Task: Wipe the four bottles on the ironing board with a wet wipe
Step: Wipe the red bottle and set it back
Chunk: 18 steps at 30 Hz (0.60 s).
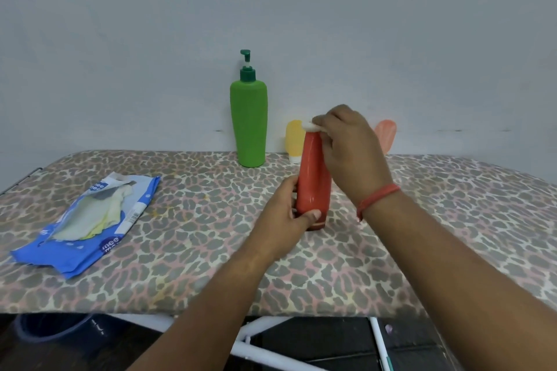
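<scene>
Item: red bottle (312,187), upright on the ironing board (211,265), near-centre, long axis vertical. It is gripped low on its body by the left hand (291,214), fingers wrapped behind and thumb across the front just above the base. The top is covered by the right hand (346,147), whose fingers are curled over a small white wet wipe (312,126) pressed on the cap. Both hands are in contact with the bottle; the right is the upper, the left the lower. The wiping stroke is judged to run down the vertical axis from the cap, with the left hand steadying.

Item: green pump bottle (248,123), upright at the far edge against the wall, left of the red bottle and apart from it.

Item: yellow bottle (294,138), small, far edge, just behind the red bottle; cap downward.

Item: peach bottle (387,132), far edge, partly hidden behind the right hand.

Item: wipes packet (87,226), blue, lying flat at the left of the board, well apart from the hands; flap open, pale wipes visible inside.

Progress is judged as one bottle in hand, three unattended.
</scene>
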Each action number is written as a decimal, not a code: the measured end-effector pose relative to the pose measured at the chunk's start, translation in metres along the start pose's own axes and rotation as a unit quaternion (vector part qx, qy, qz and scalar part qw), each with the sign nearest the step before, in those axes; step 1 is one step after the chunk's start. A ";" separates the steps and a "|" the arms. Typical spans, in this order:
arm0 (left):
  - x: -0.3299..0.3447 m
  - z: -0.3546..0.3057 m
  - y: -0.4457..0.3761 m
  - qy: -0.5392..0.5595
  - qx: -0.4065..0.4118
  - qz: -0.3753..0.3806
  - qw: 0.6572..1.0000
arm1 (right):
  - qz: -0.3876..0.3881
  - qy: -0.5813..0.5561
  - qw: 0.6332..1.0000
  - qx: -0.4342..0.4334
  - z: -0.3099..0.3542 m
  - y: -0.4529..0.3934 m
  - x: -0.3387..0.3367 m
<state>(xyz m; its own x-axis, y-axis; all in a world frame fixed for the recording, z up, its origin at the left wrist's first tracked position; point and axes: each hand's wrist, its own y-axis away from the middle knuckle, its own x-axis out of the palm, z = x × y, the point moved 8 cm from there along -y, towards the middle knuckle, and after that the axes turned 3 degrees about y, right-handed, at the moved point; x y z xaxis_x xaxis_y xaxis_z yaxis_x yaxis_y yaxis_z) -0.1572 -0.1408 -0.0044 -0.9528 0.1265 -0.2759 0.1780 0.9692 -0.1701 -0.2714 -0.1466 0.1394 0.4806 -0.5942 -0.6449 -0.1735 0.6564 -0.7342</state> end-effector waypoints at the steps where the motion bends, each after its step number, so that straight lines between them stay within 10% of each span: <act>1: 0.000 0.000 0.000 0.008 0.000 -0.001 1.000 | 0.019 0.000 1.000 -0.015 0.006 0.013 0.006; 5: -0.003 0.002 -0.001 0.035 0.012 -0.011 0.999 | 0.107 0.016 0.992 -0.070 0.033 0.080 0.031; 12: 0.003 -0.001 0.000 -0.004 0.012 0.000 1.000 | -0.017 0.044 0.999 -0.006 -0.002 -0.008 -0.003; 18: 0.000 0.000 -0.002 0.027 0.021 -0.011 0.999 | 0.143 -0.015 0.987 -0.071 0.025 0.075 0.030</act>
<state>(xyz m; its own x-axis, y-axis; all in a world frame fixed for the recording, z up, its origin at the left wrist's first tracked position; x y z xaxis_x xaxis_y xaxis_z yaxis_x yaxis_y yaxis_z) -0.1574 -0.1425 -0.0037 -0.9683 0.1184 -0.2198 0.1667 0.9620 -0.2161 -0.2489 -0.1039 0.0706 0.4187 -0.3784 -0.8255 -0.4235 0.7228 -0.5461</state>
